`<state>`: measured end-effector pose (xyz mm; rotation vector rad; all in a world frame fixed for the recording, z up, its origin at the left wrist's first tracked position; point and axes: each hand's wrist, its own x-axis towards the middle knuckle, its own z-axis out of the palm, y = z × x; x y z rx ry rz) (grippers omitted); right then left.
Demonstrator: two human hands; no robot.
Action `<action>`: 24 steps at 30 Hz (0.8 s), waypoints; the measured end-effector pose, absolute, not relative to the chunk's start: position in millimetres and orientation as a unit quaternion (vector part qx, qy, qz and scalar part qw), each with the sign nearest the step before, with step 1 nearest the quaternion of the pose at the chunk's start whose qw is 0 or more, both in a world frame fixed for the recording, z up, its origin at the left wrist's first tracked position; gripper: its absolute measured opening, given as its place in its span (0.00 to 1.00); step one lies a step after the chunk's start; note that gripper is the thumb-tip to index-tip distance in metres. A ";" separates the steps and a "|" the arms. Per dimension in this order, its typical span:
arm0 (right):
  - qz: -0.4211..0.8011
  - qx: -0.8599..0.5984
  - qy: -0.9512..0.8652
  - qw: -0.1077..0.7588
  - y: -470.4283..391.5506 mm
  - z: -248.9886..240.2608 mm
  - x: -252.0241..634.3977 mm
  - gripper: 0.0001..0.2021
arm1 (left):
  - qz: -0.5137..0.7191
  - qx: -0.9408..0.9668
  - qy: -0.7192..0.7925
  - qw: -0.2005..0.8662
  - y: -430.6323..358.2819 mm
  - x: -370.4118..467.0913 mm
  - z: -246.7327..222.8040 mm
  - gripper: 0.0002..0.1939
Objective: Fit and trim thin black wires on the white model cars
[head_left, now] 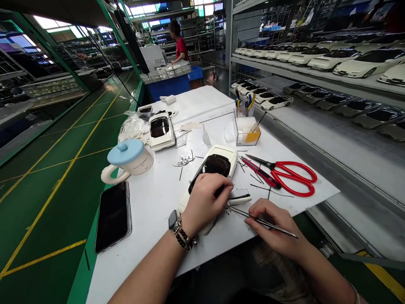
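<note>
A white model car (228,153) with a dark roof lies on the white table (152,253), its door standing out at the right side. Over the car's side rests my left hand (210,196), thumb and fingers pinched together by the door; what they pinch is too small to make out. My right hand (274,223) is closed round metal tweezers (284,231), whose tips reach to the table beside the open door (240,199). Tiny dark bits lie near the tips.
Red scissors (297,192) and a red cutter (261,172) lie right; a tool box (253,138) stands behind. At left are a lidded mug (141,162), a phone (114,217) and another model car (163,141). Racks (284,71) hold cars; a person (181,48) stands beyond.
</note>
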<state>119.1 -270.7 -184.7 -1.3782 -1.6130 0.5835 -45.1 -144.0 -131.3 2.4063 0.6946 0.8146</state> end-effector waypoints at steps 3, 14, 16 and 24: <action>0.229 -0.535 -0.675 0.454 -269.5 -180.9 117.9 0.08 | 0.301 0.885 0.250 0.253 -144.5 -45.8 -131.9 0.04; 0.236 -0.554 -0.656 0.455 -276.0 -173.4 116.8 0.09 | 0.306 0.880 0.233 0.277 -144.9 -48.8 -132.3 0.03; 0.219 -0.562 -0.657 0.451 -275.1 -172.7 116.5 0.09 | 0.305 0.880 0.233 0.279 -144.9 -48.8 -132.2 0.03; 0.189 -0.543 -0.710 0.406 -268.6 -166.8 112.9 0.08 | 0.304 0.879 0.233 0.284 -144.1 -49.2 -132.8 0.03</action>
